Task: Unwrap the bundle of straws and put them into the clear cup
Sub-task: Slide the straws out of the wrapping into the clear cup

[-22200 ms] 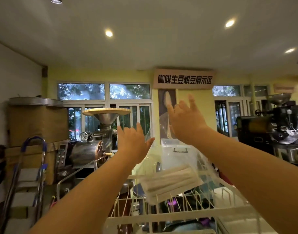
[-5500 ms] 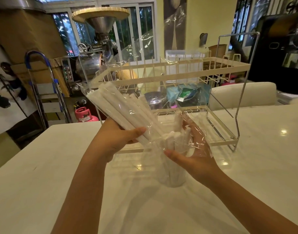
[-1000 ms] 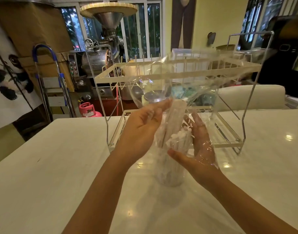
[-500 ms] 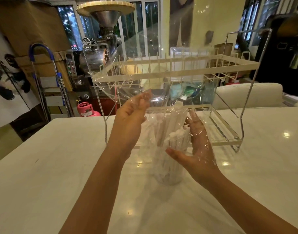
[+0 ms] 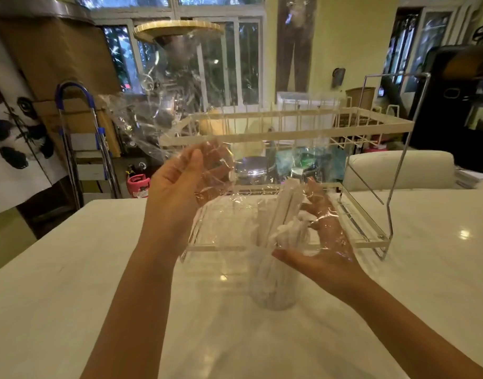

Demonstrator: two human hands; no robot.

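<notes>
A clear cup [image 5: 273, 285] stands on the white table [image 5: 70, 296] in front of me. Several white paper-wrapped straws [image 5: 282, 214] stand in it, their tops leaning out above the rim. My left hand [image 5: 180, 187] is raised left of the cup and grips the clear plastic wrapper [image 5: 163, 105], which billows up and to the left. My right hand [image 5: 322, 242] is cupped against the right side of the straws, fingers fairly straight, with a fold of the wrapper lying over it.
A cream two-tier wire dish rack [image 5: 289, 132] stands just behind the cup. Beyond the table are a blue-handled step ladder [image 5: 81, 138], a steel roasting machine partly hidden by the wrapper, and a black machine [image 5: 459, 105] at far right.
My left hand has lifted up and to the left, drawing the clear wrapper off the straws. The straws stay in the cup and my right hand stays beside them.
</notes>
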